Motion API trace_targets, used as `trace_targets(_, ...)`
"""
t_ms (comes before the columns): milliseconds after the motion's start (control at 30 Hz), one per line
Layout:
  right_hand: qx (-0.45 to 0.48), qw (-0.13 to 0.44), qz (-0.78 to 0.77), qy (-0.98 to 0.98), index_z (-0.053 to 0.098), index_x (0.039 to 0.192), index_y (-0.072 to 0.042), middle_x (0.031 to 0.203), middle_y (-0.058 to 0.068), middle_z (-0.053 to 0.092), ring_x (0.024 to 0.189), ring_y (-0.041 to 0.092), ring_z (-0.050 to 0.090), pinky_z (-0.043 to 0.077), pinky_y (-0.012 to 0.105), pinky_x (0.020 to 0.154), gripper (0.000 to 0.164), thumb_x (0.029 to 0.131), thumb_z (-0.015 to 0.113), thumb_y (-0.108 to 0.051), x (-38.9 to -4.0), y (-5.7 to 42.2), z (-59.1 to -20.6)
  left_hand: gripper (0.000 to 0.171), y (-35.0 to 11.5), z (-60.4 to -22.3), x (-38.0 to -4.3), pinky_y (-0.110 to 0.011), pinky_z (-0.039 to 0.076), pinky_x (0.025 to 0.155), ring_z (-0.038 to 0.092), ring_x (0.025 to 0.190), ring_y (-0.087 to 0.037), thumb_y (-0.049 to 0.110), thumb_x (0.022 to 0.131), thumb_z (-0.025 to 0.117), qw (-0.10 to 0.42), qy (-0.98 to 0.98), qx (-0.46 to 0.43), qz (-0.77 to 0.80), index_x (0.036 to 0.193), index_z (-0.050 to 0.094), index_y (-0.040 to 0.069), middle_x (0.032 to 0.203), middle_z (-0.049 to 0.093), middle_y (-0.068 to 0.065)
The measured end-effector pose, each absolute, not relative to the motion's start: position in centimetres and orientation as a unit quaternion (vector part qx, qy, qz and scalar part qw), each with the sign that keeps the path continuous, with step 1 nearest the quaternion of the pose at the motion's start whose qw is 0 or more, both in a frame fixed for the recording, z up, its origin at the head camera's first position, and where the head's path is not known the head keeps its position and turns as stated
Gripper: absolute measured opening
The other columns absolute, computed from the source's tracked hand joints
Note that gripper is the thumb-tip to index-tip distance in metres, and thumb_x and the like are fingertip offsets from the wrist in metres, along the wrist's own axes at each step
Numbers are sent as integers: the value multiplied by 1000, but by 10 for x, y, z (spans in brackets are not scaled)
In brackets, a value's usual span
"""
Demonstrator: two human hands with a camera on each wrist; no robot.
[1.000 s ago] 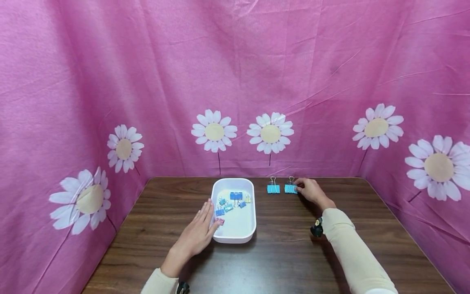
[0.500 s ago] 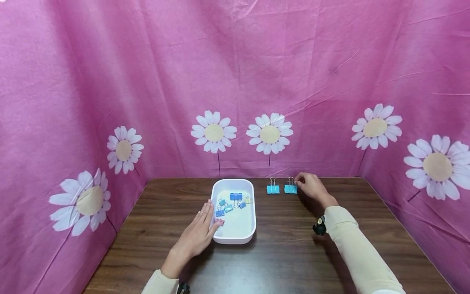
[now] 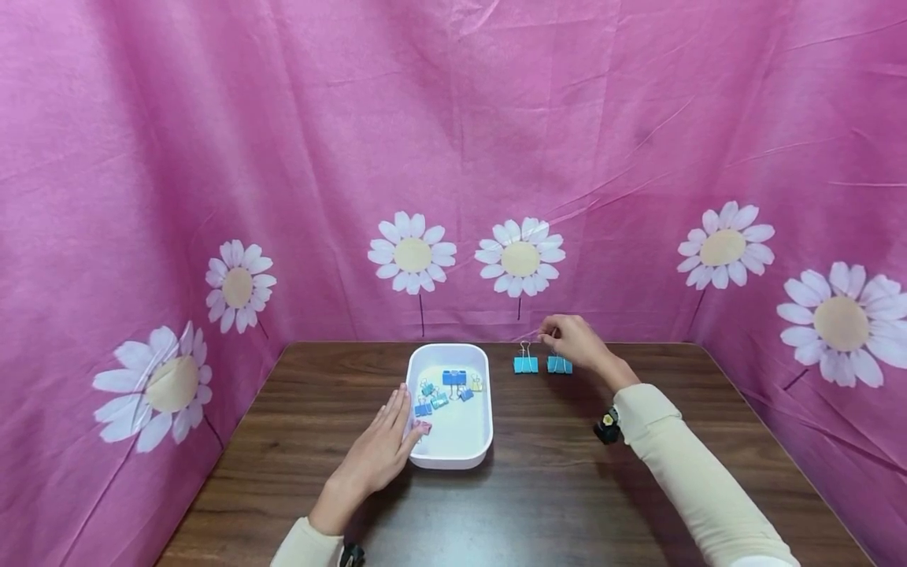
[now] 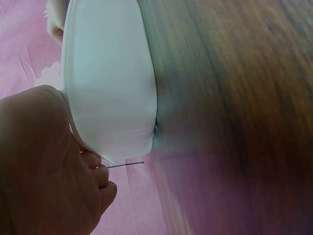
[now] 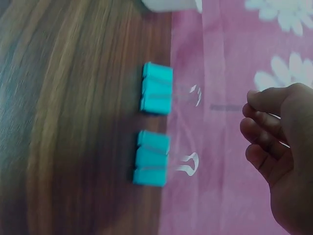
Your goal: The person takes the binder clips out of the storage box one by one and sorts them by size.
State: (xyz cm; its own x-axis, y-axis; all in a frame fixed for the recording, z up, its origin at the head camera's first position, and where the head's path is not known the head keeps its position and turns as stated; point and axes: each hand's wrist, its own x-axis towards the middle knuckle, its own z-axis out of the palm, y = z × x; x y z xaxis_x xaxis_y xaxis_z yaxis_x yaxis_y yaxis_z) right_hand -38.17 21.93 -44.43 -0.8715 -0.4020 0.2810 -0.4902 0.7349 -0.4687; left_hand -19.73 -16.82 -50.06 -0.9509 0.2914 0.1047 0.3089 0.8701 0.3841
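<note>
My left hand point(image 3: 379, 445) lies along the left rim of a white plastic tray point(image 3: 457, 459), fingers straight, thumb near a pink binder clip point(image 3: 423, 428). Inside the tray are a large blue binder clip point(image 3: 454, 378), a yellow one point(image 3: 476, 384) and several small blue and teal ones. To the tray's right, two turquoise binder clips stand upright side by side, a left one point(image 3: 526, 365) and a right one point(image 3: 560, 366). My right hand point(image 3: 575, 340) is raised just above the right clip's handles. In the right wrist view its fingers point(image 5: 266, 100) are loosely bent, apart from both clips, with nothing between them.
A brown wood-grain table point(image 3: 538, 504) carries everything. Behind its far edge hangs a pink curtain point(image 3: 453, 157) printed with white daisies, close behind the two turquoise clips.
My right hand has left the side of the right turquoise clip and moved up and to the left, above its handles. My left hand, the tray and the clips stay in place.
</note>
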Motion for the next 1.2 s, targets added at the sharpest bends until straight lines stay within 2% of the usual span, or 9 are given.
trace_targets(167,297,80,244,-920,79,98,-10,89,0,76,82,15,68,61,38,75,6,99,74,-12,-376,190,-430,75,-169,-500,-198,-53,24,135,20,165,-38,43,114,46,24,-967,-157,-201,165,25,-8,177,17,-22)
trace_targets(367,356,71,216,-907,79,97,-16,94,-5,76,84,10,67,60,35,76,5,100,75,-14,-362,155,-419,74,-169,-500,-197,-53,24,135,19,165,-38,43,114,45,21,-967,-156,-202,165,25,-7,177,17,-22)
trace_targets(700,453,65,148,-877,80,97,-15,91,-6,75,75,3,62,56,24,69,8,100,73,-13,-348,102,-413,74,-169,-499,-197,-52,22,135,18,166,-37,44,115,43,13,-968,-153,-199,166,24,-7,178,16,-20)
trace_targets(1200,510,8,101,-854,79,98,-13,89,-4,74,75,4,61,56,20,70,5,100,74,-13,-347,60,-434,72,-171,-498,-197,-54,24,134,20,165,-40,39,115,45,18,-967,-168,-193,165,25,-8,177,18,-23)
